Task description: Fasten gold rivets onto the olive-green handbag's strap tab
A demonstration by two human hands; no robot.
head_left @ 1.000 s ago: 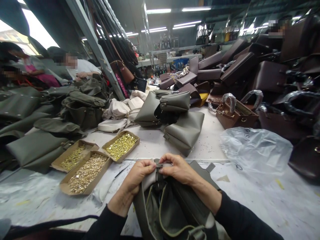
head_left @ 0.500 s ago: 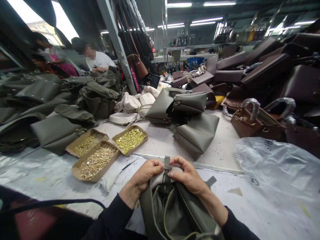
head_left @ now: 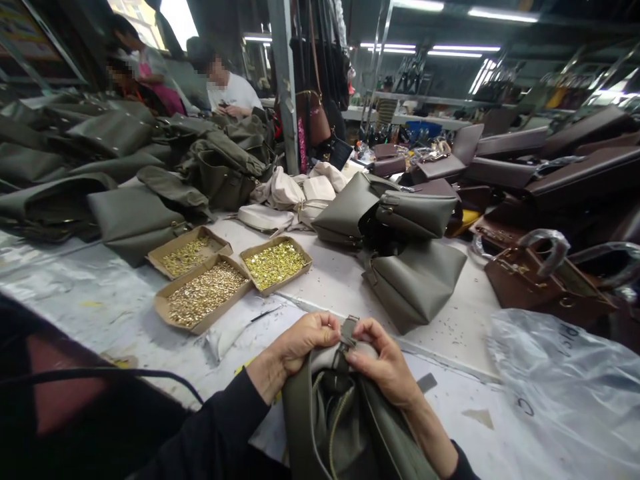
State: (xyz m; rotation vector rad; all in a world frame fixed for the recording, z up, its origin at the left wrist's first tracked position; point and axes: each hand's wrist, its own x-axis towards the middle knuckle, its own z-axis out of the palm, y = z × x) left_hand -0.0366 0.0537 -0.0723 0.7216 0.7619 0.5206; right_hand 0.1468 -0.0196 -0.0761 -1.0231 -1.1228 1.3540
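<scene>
A dark olive handbag [head_left: 370, 427] lies open-mouthed in front of me, its zip edge showing inside. From its top rim a short strap tab [head_left: 349, 328] sticks up. My left hand [head_left: 313, 340] pinches the rim and tab from the left, thumb and fingers pressed together. On the other side, my right hand [head_left: 383, 360] grips the tab's base between thumb and fingers. Whatever small part may sit between the fingertips is too small to make out. Another strap end [head_left: 427, 383] pokes out beyond my right wrist.
Cardboard trays of small gold metal fittings [head_left: 205, 293] stand left of the bag, near a thin dark-tipped tool [head_left: 265, 313]. Olive bags [head_left: 415, 280] sit ahead. Brown bags [head_left: 545, 273] and a clear plastic bag [head_left: 565, 380] are right. Co-workers [head_left: 233, 93] sit at the back left.
My view has turned a little left, so the surroundings appear shifted right. Both hands keep their hold on the bag's strap tab, with only slight finger movement.
</scene>
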